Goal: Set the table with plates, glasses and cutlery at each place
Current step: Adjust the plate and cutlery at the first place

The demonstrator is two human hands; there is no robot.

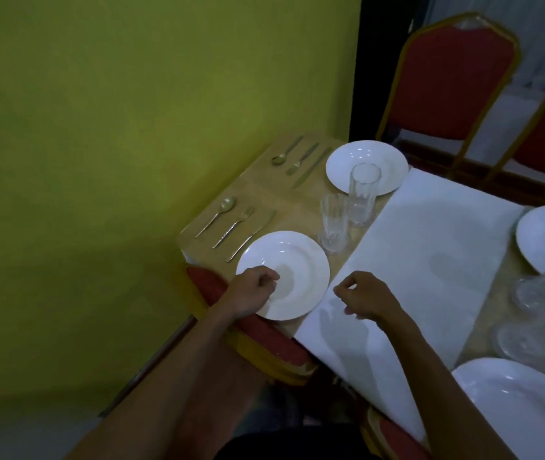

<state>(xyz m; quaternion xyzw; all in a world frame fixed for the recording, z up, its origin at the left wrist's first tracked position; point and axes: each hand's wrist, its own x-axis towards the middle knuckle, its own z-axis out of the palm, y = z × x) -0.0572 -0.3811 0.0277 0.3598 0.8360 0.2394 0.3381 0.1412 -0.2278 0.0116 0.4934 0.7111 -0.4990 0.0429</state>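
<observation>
Lying parallel beside the plate (299, 257), cutlery (232, 229) points heads away; left grip (253, 287) seemingly clenched empty, right grip (365, 298) loosely curled.

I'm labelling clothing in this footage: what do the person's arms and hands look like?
Both are bare. The left hand and left forearm show no sleeve, glove, watch or ring; likewise the right hand and right forearm. The dim, blurry picture could hide small jewellery.
</observation>
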